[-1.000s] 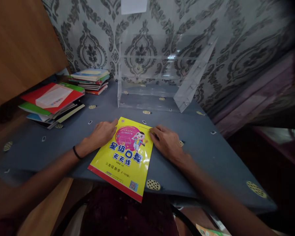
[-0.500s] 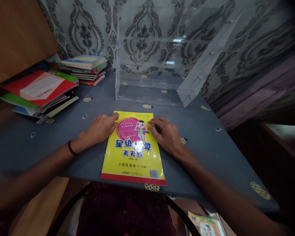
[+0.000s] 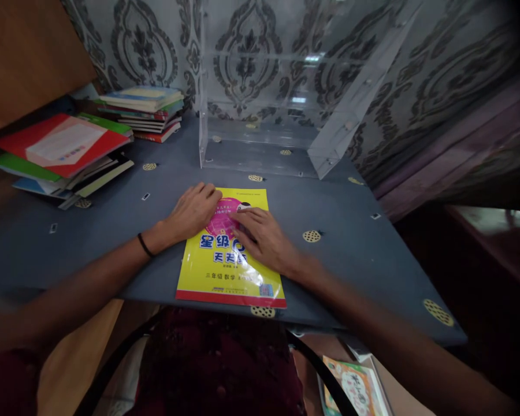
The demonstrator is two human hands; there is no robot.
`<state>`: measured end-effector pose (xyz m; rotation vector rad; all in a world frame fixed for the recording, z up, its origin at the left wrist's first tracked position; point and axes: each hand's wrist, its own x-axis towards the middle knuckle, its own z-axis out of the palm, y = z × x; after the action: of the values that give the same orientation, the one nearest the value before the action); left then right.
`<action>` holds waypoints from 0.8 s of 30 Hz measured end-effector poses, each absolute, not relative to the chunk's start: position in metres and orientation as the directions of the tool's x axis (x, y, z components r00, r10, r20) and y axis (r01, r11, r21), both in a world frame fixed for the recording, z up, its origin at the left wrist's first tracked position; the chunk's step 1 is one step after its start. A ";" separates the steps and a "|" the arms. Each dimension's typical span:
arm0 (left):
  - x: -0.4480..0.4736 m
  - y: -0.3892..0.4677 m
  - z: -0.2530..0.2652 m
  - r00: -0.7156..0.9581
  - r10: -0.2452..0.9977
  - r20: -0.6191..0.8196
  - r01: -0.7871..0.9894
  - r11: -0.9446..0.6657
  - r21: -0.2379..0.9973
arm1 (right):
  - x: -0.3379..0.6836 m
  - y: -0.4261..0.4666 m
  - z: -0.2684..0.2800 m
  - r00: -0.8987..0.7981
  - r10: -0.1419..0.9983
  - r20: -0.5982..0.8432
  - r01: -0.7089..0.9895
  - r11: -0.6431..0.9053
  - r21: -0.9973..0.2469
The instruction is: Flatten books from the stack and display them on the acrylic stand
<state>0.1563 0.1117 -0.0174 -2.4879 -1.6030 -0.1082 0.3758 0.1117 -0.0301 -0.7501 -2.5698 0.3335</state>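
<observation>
bk point(image 3: 227, 274): ylw + red | tbl point(image 3: 346, 242): gry-blu, pineapple prnt | wall point(image 3: 145, 49): gry damask

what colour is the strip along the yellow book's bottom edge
The bottom strip is red, best seen in the head view.

Table point(image 3: 351, 242) holds workbook point(image 3: 225, 277), 2 book stacks point(image 3: 65, 144) point(image 3: 143, 101), clear rack point(image 3: 351, 121).

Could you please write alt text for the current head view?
A person's left hand is at the upper left edge of a yellow book lying on a blue-grey table; the right hand is over its cover. Behind stands a clear rack, with two book stacks to the left.
</observation>
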 end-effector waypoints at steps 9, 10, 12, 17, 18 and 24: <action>0.156 0.114 -0.021 0.392 0.904 0.168 0.920 -0.383 -0.082 | 0.406 0.066 -0.027 -0.687 0.610 0.396 0.355 0.757 -0.549; 0.156 0.114 -0.021 0.388 0.905 0.171 0.921 -0.381 -0.074 | 0.408 0.064 -0.027 -0.678 0.615 0.404 0.348 0.752 -0.560; 0.156 0.114 -0.021 0.386 0.905 0.180 0.922 -0.381 -0.065 | 0.411 0.063 -0.028 -0.667 0.628 0.402 0.347 0.739 -0.577; 0.155 0.113 -0.023 0.402 0.890 0.214 0.914 -0.405 -0.033 | 0.404 0.076 -0.024 -0.700 0.612 0.368 0.339 0.738 -0.583; 0.154 0.113 -0.023 0.402 0.890 0.217 0.913 -0.407 -0.020 | 0.400 0.080 -0.023 -0.721 0.588 0.366 0.323 0.753 -0.573; 0.153 0.113 -0.022 0.405 0.894 0.191 0.909 -0.415 0.019 | 0.372 0.120 -0.027 -0.805 0.460 0.374 0.262 0.842 -0.472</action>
<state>0.1527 0.1130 -0.0223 -2.5579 -1.6469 -0.2624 0.3724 0.1200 -0.0270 -0.5312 -2.5344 0.5546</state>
